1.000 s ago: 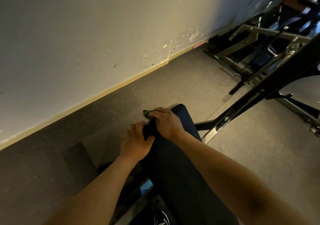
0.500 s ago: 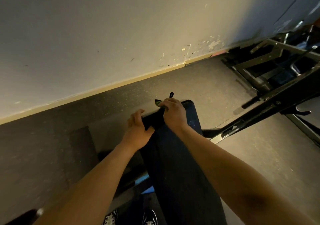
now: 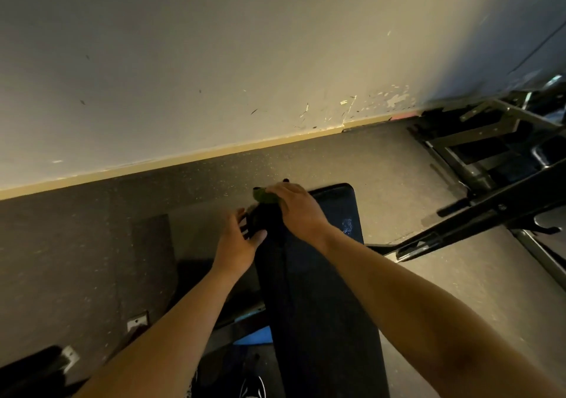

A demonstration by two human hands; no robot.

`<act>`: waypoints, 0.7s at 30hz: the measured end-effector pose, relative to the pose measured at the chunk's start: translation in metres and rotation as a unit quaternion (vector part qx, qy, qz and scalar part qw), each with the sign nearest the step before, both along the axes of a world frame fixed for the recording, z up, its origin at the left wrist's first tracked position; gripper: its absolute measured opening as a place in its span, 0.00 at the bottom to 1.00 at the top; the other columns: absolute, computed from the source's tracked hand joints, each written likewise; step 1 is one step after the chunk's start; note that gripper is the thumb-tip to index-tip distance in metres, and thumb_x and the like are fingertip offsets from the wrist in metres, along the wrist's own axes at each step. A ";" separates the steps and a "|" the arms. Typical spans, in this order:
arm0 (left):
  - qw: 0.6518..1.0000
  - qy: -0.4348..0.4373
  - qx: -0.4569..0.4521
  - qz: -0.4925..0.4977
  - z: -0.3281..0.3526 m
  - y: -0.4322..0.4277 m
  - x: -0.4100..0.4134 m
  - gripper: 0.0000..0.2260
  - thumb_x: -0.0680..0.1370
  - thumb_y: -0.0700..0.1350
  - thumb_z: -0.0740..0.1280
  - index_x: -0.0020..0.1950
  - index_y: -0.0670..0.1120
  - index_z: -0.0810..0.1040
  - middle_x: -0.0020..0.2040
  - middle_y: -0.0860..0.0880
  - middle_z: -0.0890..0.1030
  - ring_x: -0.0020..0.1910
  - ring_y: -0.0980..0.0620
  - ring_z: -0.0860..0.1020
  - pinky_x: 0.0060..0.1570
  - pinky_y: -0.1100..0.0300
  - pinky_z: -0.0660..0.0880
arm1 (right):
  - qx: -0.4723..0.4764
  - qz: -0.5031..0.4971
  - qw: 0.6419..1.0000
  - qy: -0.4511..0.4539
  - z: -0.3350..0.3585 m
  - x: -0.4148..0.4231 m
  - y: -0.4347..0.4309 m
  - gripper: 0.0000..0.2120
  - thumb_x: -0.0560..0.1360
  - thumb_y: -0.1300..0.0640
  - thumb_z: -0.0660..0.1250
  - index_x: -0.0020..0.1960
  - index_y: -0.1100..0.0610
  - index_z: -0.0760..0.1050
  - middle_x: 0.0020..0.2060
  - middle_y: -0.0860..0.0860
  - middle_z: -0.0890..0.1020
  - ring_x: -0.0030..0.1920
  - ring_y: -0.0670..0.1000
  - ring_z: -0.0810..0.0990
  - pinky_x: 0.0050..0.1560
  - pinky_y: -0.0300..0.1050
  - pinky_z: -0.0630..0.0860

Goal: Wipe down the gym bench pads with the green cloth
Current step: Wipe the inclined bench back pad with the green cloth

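A long black bench pad [image 3: 318, 299] runs from the bottom of the view up to its far end near the wall. The green cloth [image 3: 262, 195] sits bunched at the pad's far left corner. My right hand [image 3: 298, 210] presses down on the cloth there, fingers closed over it, so only a small green edge shows. Just below it, my left hand [image 3: 239, 241] rests against the pad's left side edge with fingers spread, holding nothing.
A pale wall with chipped paint and a yellow baseboard [image 3: 196, 155] lies just beyond the bench. A black steel frame bar [image 3: 477, 214] slants in from the right, with more gym equipment [image 3: 490, 140] behind it. Dark rubber floor [image 3: 76, 244] lies on the left.
My right hand has slid the cloth toward the pad's far left corner. My left hand's fingers have spread open against the side edge. The view has tilted up toward the wall.
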State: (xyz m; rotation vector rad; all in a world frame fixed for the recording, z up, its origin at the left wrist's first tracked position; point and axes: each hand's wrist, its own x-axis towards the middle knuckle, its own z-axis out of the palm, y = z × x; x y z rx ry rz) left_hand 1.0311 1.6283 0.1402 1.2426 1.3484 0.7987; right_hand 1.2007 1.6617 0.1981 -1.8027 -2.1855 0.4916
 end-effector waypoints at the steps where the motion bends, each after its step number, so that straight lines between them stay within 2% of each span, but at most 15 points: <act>1: 1.000 -0.012 -0.007 0.015 -0.001 0.000 0.000 0.28 0.77 0.44 0.73 0.73 0.49 0.65 0.63 0.56 0.72 0.61 0.57 0.74 0.54 0.66 0.72 | 0.008 -0.027 1.000 -0.005 0.000 0.013 0.004 0.18 0.81 0.63 0.59 0.69 0.52 0.73 0.67 0.51 0.76 0.67 0.53 0.72 0.70 0.53 0.70; 6: 0.999 -0.008 -0.046 0.015 0.003 0.001 -0.002 0.25 0.77 0.45 0.73 0.71 0.47 0.68 0.64 0.52 0.76 0.62 0.55 0.75 0.56 0.62 0.71 | 0.032 -0.158 0.987 0.025 -0.007 0.020 0.010 0.18 0.80 0.67 0.59 0.66 0.56 0.76 0.65 0.53 0.77 0.65 0.54 0.74 0.68 0.47 0.69; 8: 0.996 -0.036 -0.077 0.020 0.002 0.002 -0.006 0.24 0.77 0.44 0.73 0.71 0.47 0.69 0.65 0.52 0.76 0.63 0.54 0.75 0.57 0.60 0.72 | 0.037 -0.150 0.988 0.021 -0.008 -0.002 0.007 0.19 0.79 0.68 0.59 0.65 0.56 0.77 0.64 0.52 0.78 0.65 0.53 0.74 0.66 0.44 0.69; 11: 0.984 -0.113 -0.138 0.016 0.000 0.003 -0.013 0.24 0.77 0.40 0.73 0.70 0.51 0.71 0.67 0.53 0.77 0.67 0.53 0.74 0.63 0.57 0.72 | 0.040 -0.087 0.995 0.009 -0.004 -0.024 0.000 0.16 0.80 0.65 0.60 0.64 0.55 0.78 0.62 0.52 0.79 0.62 0.52 0.76 0.65 0.47 0.73; 14: 0.980 -0.127 -0.150 0.025 -0.002 0.002 -0.013 0.25 0.77 0.40 0.73 0.71 0.51 0.71 0.66 0.54 0.78 0.66 0.55 0.75 0.56 0.64 0.72 | 0.036 -0.028 0.999 0.004 -0.008 -0.041 -0.002 0.15 0.79 0.63 0.61 0.63 0.55 0.78 0.61 0.51 0.79 0.61 0.52 0.76 0.65 0.50 0.73; 16: 0.974 -0.151 -0.161 0.040 -0.001 -0.001 -0.012 0.23 0.76 0.40 0.73 0.68 0.52 0.73 0.64 0.54 0.79 0.65 0.55 0.76 0.59 0.60 0.74 | 0.025 0.036 0.999 -0.006 -0.014 -0.053 -0.002 0.16 0.78 0.66 0.63 0.62 0.54 0.79 0.59 0.50 0.80 0.61 0.51 0.76 0.64 0.51 0.74; 18: 0.957 -0.217 -0.184 0.053 0.000 -0.004 -0.013 0.19 0.78 0.36 0.71 0.65 0.52 0.75 0.61 0.53 0.81 0.64 0.54 0.77 0.67 0.54 0.72 | -0.002 0.125 0.991 -0.046 -0.020 -0.061 -0.001 0.15 0.75 0.66 0.67 0.59 0.52 0.79 0.56 0.50 0.79 0.59 0.50 0.76 0.62 0.50 0.75; 21: 0.913 -0.319 -0.234 0.097 0.006 -0.012 -0.020 0.17 0.80 0.32 0.64 0.63 0.51 0.75 0.58 0.50 0.82 0.61 0.52 0.79 0.68 0.53 0.70 | -0.027 0.194 0.976 -0.100 -0.020 -0.061 0.001 0.15 0.76 0.63 0.66 0.60 0.49 0.78 0.57 0.47 0.79 0.59 0.48 0.75 0.63 0.48 0.75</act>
